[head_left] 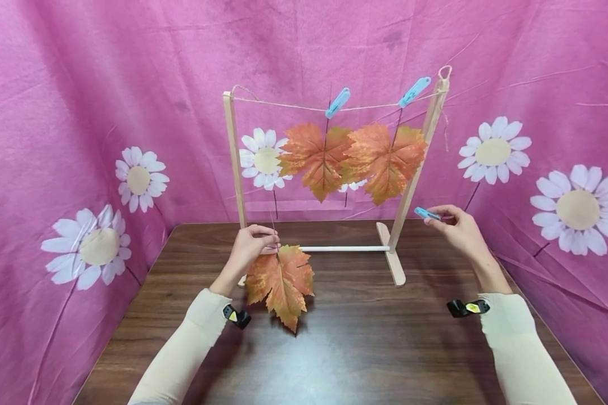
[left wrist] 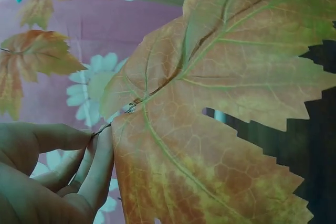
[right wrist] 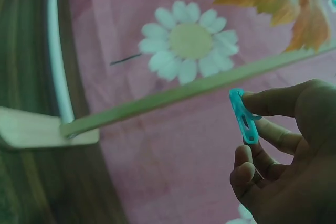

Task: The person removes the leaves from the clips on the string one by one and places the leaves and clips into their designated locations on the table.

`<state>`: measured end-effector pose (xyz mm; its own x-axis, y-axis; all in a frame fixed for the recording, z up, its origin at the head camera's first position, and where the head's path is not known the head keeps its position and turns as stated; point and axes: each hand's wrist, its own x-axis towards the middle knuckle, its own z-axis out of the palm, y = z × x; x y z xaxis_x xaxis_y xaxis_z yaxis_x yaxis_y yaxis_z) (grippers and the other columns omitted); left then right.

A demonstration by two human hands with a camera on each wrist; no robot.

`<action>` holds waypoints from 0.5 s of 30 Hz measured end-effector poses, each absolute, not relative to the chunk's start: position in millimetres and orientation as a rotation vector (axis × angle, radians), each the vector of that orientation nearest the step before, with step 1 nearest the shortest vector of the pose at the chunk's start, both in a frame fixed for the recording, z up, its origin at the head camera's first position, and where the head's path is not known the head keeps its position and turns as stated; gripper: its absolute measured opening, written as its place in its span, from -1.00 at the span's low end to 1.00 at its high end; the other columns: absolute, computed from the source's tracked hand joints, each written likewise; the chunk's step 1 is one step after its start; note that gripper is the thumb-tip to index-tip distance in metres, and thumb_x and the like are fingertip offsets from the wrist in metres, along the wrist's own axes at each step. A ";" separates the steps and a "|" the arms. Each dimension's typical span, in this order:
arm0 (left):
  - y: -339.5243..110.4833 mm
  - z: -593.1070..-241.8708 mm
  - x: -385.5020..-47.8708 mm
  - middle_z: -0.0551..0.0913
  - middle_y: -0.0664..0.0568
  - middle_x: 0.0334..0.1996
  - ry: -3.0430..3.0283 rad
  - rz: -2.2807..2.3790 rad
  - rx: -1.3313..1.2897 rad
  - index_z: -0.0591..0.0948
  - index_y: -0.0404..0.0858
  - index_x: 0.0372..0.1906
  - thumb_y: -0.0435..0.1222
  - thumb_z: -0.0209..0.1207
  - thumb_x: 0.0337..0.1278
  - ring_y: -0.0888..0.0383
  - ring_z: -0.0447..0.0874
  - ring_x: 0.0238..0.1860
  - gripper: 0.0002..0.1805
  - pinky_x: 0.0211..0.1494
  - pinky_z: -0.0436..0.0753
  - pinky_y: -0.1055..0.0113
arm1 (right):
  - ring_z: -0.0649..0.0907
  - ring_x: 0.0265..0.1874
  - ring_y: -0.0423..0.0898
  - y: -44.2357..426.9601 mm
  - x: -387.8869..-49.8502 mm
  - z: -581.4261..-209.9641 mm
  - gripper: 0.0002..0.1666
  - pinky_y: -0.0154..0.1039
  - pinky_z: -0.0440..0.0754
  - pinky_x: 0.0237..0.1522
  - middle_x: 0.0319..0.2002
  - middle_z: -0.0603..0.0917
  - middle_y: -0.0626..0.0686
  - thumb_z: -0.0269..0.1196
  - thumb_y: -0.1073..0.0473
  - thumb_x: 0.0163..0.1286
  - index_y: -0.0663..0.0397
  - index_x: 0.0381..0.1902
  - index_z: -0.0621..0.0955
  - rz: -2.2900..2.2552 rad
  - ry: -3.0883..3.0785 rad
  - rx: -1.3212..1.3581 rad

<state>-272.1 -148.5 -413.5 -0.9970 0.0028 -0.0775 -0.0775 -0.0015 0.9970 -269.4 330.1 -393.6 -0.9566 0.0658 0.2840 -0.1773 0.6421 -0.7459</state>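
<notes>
Between thumb and fingers my left hand pinches the thin stem of an orange artificial maple leaf, which hangs blade-down in front of the rack's left side. The left wrist view shows this leaf large, its veins in sight. Out to the right of the rack, my right hand holds a light blue clothespin by thumb and fingers. Up on the string, one blue clothespin grips the stem of a leaf, and another clothespin grips a second leaf.
The wooden rack has a left post, a right post and a white lower bar. Its right foot stands on the dark wooden table. Behind hangs a pink cloth printed with daisies.
</notes>
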 end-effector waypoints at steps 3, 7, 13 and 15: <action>-147.6 -422.2 -273.4 0.67 -0.31 0.01 2.198 2.151 -0.072 0.67 -0.65 -0.02 -0.56 0.23 0.38 0.15 0.83 -0.36 -0.80 -0.20 0.88 0.36 | 0.53 -0.38 -0.51 334.0 -274.0 -405.9 -0.60 -0.49 0.49 -0.33 -0.37 0.66 -0.43 0.40 0.11 0.46 0.23 0.14 0.69 1.156 -2.604 0.059; -146.2 -433.9 -272.7 0.71 -0.49 0.00 2.211 2.093 -0.093 0.66 -0.65 0.00 -0.56 0.20 0.38 0.14 0.83 -0.37 -0.79 -0.22 0.87 0.37 | 0.56 -0.29 -0.42 336.1 -278.4 -423.1 -0.62 -0.35 0.51 -0.19 -0.14 0.80 0.07 0.40 0.12 0.45 0.20 0.13 0.69 1.067 -2.663 -0.004; -146.0 -453.4 -272.1 0.74 -0.54 -0.06 2.189 2.046 -0.137 0.62 -0.67 0.05 -0.56 0.17 0.40 0.15 0.81 -0.38 -0.75 -0.19 0.88 0.34 | 0.59 -0.21 -0.19 338.8 -282.7 -447.7 -0.57 -0.22 0.51 -0.16 -0.02 0.75 0.31 0.41 0.10 0.43 0.23 0.13 0.66 1.064 -2.737 -0.073; -146.7 -459.4 -271.7 0.73 -0.55 -0.07 2.188 2.034 -0.158 0.62 -0.68 0.04 -0.56 0.17 0.40 0.14 0.82 -0.37 -0.76 -0.19 0.88 0.33 | 0.59 -0.24 -0.21 340.5 -283.9 -454.8 -0.57 -0.25 0.51 -0.19 -0.06 0.75 0.27 0.43 0.09 0.40 0.22 0.11 0.66 1.066 -2.755 -0.080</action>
